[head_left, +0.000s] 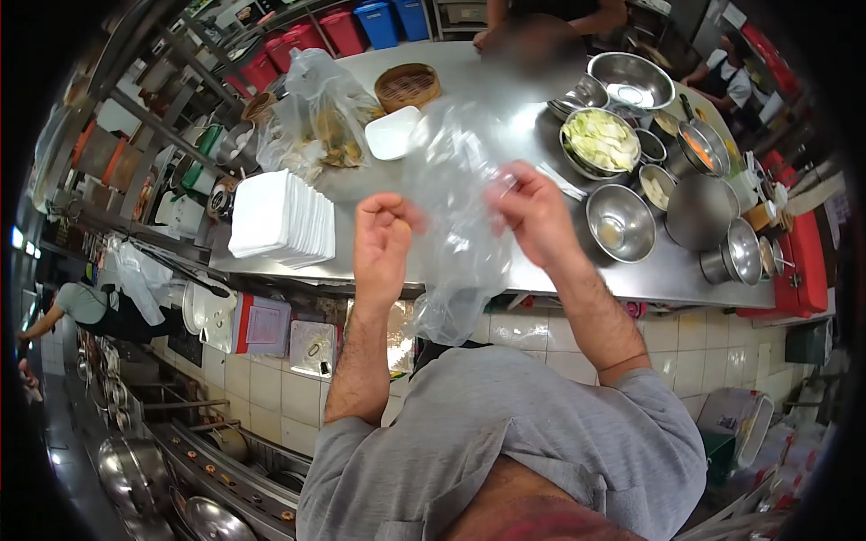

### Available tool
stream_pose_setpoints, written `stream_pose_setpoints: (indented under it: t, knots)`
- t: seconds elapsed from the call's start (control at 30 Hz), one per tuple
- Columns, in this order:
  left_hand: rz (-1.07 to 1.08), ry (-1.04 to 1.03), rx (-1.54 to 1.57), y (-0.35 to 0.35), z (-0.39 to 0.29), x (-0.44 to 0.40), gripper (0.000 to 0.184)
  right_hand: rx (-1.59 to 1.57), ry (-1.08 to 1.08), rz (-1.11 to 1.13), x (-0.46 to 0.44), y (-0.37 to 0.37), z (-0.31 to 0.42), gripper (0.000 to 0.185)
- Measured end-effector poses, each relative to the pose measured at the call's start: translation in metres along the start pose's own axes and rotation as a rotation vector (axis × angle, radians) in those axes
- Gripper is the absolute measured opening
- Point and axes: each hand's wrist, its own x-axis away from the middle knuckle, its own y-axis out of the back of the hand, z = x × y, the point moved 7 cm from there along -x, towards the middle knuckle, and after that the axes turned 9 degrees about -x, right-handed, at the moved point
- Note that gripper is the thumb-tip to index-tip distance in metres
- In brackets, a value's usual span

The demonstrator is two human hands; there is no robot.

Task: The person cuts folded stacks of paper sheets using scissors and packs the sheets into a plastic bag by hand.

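A clear plastic bag [456, 216] hangs stretched between my two hands, in front of my chest and over the near edge of the steel table. My left hand [383, 236] pinches its left side, fingers curled in. On the opposite side my right hand [534, 215] grips the bag, slightly blurred at the fingertips. The lower part of the bag droops past the table edge. Left of my left hand stands a stack of white foam trays [281, 218]. A single white dish [393, 133] lies behind the bag.
The steel table [361, 263] carries a filled plastic bag [325, 117] and a bamboo steamer [407, 87]. To the right are a bowl of cut cabbage [601, 142], a steel bowl [621, 223] and several smaller containers. Another person [595, 18] stands across the table.
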Motion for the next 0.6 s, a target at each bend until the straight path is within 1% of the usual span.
stream_pose_setpoints:
  t: [0.03,0.07,0.1,0.13,0.17,0.23,0.27,0.3,0.33,0.37,0.4,0.43,0.47,0.5,0.53,0.6]
  knots:
    - [-0.006,-0.008,-0.001,0.008,-0.003,-0.001,0.052,-0.181,-0.009,-0.100,-0.009,0.006,0.005,0.011]
    - [0.183,-0.040,-0.135,0.002,-0.007,-0.001,0.071,-0.177,-0.009,-0.093,-0.020,0.007,0.007,0.011]
    - [0.372,-0.068,-0.268,-0.002,-0.008,0.003,0.090,-0.228,0.033,-0.175,-0.031,0.017,0.010,0.010]
    - [0.505,0.123,-0.309,0.008,0.011,0.010,0.122,-0.278,0.077,-0.257,-0.043,0.027,0.013,0.008]
    - [0.504,0.118,-0.307,0.021,0.020,0.016,0.122,-0.274,0.080,-0.255,-0.058,0.037,0.008,0.008]
    - [0.692,0.201,-0.366,0.034,0.049,0.038,0.117,-0.439,0.085,-0.378,-0.085,0.070,-0.016,0.007]
    - [0.695,0.195,-0.365,0.038,0.058,0.046,0.117,-0.413,0.053,-0.444,-0.091,0.076,-0.026,0.005]
    - [0.606,0.348,-0.321,0.044,0.076,0.055,0.107,-0.410,0.056,-0.445,-0.103,0.084,-0.038,0.005]
    - [0.511,0.506,-0.273,0.052,0.097,0.062,0.098,-0.416,0.003,-0.471,-0.116,0.095,-0.062,0.005]
    - [0.507,0.511,-0.265,0.057,0.117,0.064,0.098,-0.420,-0.055,-0.497,-0.125,0.108,-0.089,0.005]
    - [0.389,0.605,-0.234,0.070,0.143,0.063,0.086,-0.240,-0.028,-0.378,-0.134,0.116,-0.108,0.027]
    - [0.269,0.695,-0.202,0.080,0.160,0.062,0.074,-0.234,-0.035,-0.379,-0.131,0.108,-0.116,0.027]
    - [0.261,0.689,-0.196,0.081,0.162,0.054,0.074,0.275,0.132,-0.447,-0.117,0.095,-0.103,0.043]
    - [0.115,0.650,-0.161,0.089,0.160,0.044,0.067,0.787,0.303,-0.486,-0.100,0.069,-0.087,0.060]
    - [-0.038,0.616,-0.124,0.098,0.156,0.038,0.060,0.849,0.309,-0.263,-0.083,0.033,-0.079,0.082]
    - [-0.111,0.633,-0.077,0.102,0.143,0.021,0.058,1.037,0.306,0.167,-0.045,-0.025,-0.092,0.085]
